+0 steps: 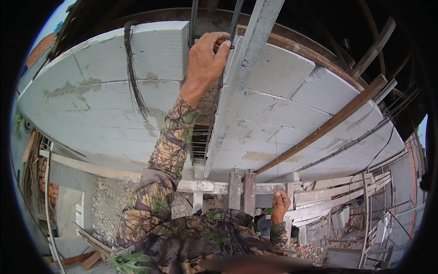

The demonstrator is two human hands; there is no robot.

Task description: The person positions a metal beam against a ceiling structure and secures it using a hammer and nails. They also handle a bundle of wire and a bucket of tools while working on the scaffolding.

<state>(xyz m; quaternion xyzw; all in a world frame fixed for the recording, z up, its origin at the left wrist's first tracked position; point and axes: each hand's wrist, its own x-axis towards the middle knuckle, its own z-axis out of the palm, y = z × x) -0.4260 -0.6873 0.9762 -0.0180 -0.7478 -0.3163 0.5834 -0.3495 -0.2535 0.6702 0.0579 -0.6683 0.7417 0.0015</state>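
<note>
My left hand reaches up into the gap between two light grey block walls. Its thumb and fingers are pinched together beside the right-hand ribbed steel bar; the small piece between them is hidden. A second steel bar rises just left of the fingers, and steel ties cross the gap lower down. Right of the hand, a long metal channel leans along the gap. Low on the right, my right hand is closed in a pinch, with a thin wire-like line above it. What it holds is too small to make out.
A bundle of dark tie wire hangs over the left block wall. Across the right block wall slants a wooden pole. Scaffold planks run below, with wooden posts beside them and rubble underneath.
</note>
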